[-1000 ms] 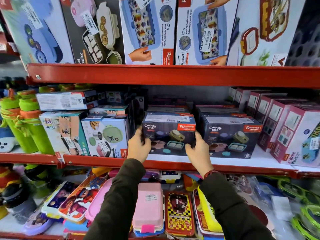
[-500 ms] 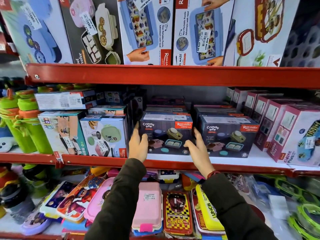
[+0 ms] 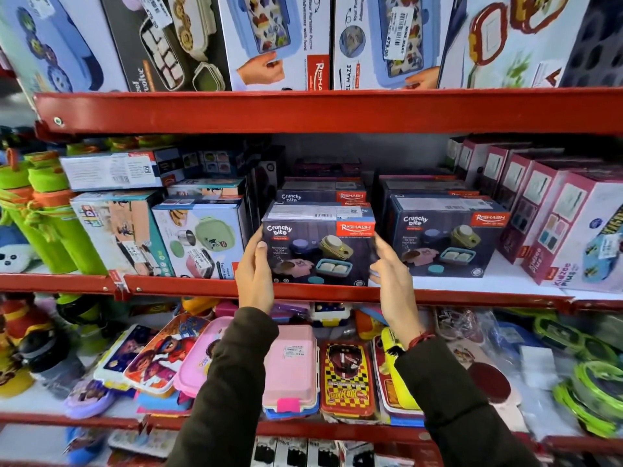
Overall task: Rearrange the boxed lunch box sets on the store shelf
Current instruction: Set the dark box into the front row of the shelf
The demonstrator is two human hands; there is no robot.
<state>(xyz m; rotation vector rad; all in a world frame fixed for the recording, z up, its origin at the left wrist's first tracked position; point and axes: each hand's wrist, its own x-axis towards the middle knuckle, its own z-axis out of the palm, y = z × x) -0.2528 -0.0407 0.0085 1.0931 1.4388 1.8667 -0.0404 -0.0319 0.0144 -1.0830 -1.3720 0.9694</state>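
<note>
A dark "Crunchy Bite" lunch box set box [image 3: 320, 251] is at the front edge of the middle red shelf [image 3: 175, 287]. My left hand [image 3: 254, 267] grips its left side and my right hand [image 3: 392, 278] presses its right side. A matching box [image 3: 445, 237] stands just to the right, and more of the same are stacked behind [image 3: 322, 196]. I cannot tell whether the held box rests on the shelf or is lifted slightly.
Light boxed sets [image 3: 199, 241] crowd the left, with green bottles [image 3: 60, 230] beyond. Pink boxes [image 3: 553, 224] line the right. Large boxes [image 3: 276, 42] fill the top shelf. Loose lunch boxes [image 3: 290, 369] lie on the shelf below.
My hands went from gripping the box to lying flat along its sides, then gripped it again. The box now sits nearer the shelf's front edge, showing another box behind it.
</note>
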